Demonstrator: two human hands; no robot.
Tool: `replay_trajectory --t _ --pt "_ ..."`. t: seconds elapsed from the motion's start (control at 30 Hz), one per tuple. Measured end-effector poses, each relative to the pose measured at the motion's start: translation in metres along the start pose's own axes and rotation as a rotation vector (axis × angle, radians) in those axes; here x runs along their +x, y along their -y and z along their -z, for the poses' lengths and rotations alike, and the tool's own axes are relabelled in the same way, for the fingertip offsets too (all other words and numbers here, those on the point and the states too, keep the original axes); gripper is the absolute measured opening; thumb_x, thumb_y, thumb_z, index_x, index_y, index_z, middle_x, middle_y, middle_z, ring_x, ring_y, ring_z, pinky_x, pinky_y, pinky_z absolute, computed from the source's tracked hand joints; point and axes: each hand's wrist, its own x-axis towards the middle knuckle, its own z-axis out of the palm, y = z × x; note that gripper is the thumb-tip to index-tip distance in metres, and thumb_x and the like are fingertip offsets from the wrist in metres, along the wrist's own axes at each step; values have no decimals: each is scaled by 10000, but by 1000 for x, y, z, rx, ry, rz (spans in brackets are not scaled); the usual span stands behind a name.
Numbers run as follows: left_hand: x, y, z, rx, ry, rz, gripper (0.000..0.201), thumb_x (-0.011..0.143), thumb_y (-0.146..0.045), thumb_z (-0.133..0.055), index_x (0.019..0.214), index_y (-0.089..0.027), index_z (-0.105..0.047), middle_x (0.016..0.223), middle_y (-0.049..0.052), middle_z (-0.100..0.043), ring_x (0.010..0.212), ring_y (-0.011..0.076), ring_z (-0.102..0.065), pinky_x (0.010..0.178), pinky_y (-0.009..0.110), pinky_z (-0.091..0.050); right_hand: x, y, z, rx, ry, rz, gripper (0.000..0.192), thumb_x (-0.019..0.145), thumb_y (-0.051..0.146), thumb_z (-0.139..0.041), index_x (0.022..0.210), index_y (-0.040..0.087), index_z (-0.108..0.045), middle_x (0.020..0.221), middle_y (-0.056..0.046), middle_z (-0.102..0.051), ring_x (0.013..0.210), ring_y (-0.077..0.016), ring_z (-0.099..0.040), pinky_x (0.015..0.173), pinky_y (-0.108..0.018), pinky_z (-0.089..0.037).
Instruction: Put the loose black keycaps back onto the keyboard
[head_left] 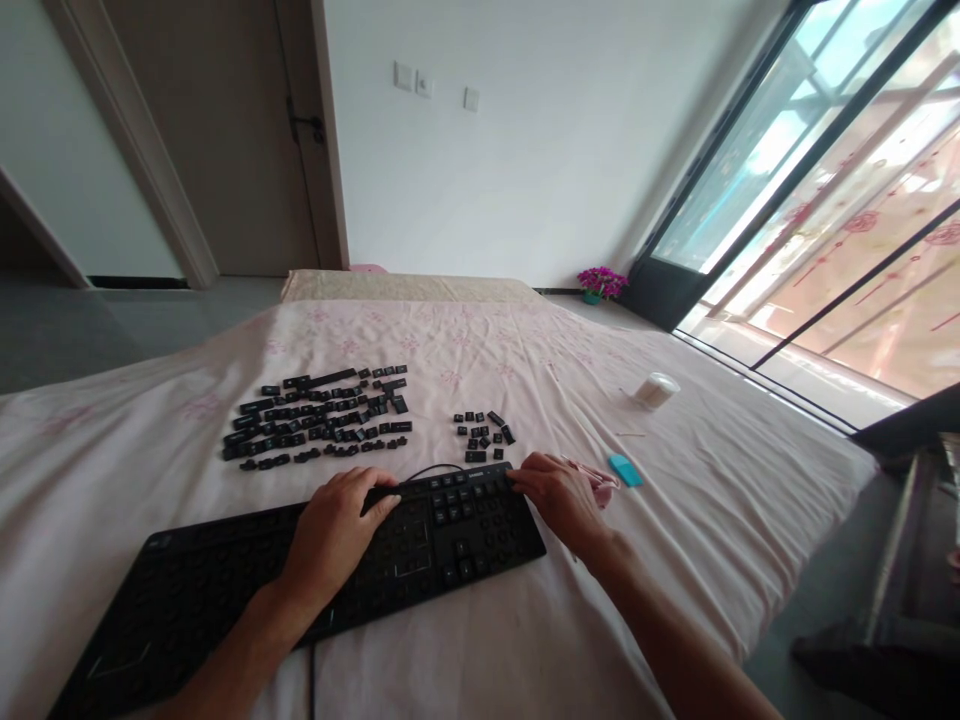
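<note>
1. Black plastic, long rectangular keyboard lies slanted from near left to centre on the pale pink floral cloth, many keycaps off.
2. Left hand touches its middle, thumb parted from fingers; I cannot tell whether it grips.
3. Right hand bends its fingers at the far right corner; grip unclear.
4. Loose black keycaps lie beyond, the larger group left.
5. Flat turquoise piece lies right of the right hand; white round tub, farther.
</note>
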Motion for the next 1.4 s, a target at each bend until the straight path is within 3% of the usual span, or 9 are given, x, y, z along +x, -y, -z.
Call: replay_trajectory --t 0.37,0.47,0.6,0.77,0.9,1.0,1.1,1.27,1.4 --pt "0 -1 -1 9 5 13 129 828 -318 -570 910 -243 -636 969 -2 -676 949 203 -599 854 323 -413 -2 13 7 -158 99 4 240 959 268 -463 890 242 -691 801 -6 -606 736 -144 -552 627 -267 -328" --pt "0 -3 0 10 10 30 120 824 -300 -573 910 -244 -635 970 -4 -677 945 196 -604 846 316 -414 -10 23 4 -273 96 -14 224 925 180 -482 1058 240 -652 883 -28 -609 787 -165 -549 633 -276 -352" --pt "0 -5 0 14 18 50 114 825 -280 -572 912 -243 -637 974 3 -679 937 189 -607 842 312 -412 -22 28 -8 -372 74 0 450 852 45 -464 1267 199 -547 1071 -79 -602 917 -209 -544 771 -312 -413" --pt "0 -6 0 12 17 65 118 825 -271 -568 918 -245 -637 985 12 -682 938 196 -608 848 324 -407 -31 28 -17 -405 81 -9 533 818 9 -437 1320 170 -514 1176 -112 -587 1012 -260 -533 839 -368 -440" --pt "0 -7 0 -5 17 57 118 827 -266 -562 919 -242 -633 978 15 -681 934 201 -607 843 326 -407 -26 23 -1 -257 89 5 587 807 -13 -410 1299 276 -548 1161 -64 -612 998 -229 -554 825 -344 -436" --pt "0 -7 1 -14 11 54 114 822 -256 -568 916 -244 -631 978 13 -681 942 199 -607 845 319 -403 -3 16 16 -112 46 2 521 863 38 -394 1233 339 -602 1045 -24 -666 932 -190 -581 781 -306 -428" --pt "-1 -7 1 -17 7 50 108 823 -255 -567 911 -245 -629 981 8 -679 948 195 -605 841 312 -398 39 12 21 -34 -62 -32 350 931 193 -424 1170 306 -654 958 -21 -691 901 -183 -592 775 -293 -427" --pt "-1 -6 1 -22 9 55 100 820 -254 -576 906 -244 -626 970 4 -674 948 199 -601 836 313 -389 115 10 3 -106 -42 -22 221 887 276 -549 1003 259 -736 998 -31 -696 959 -197 -576 810 -289 -418" --pt "-1 -6 1 -32 7 58 98 816 -243 -579 902 -243 -626 962 4 -672 945 200 -598 834 311 -383 146 12 -17 -158 34 53 170 804 261 -672 954 271 -750 976 -26 -706 964 -205 -553 800 -291 -402"
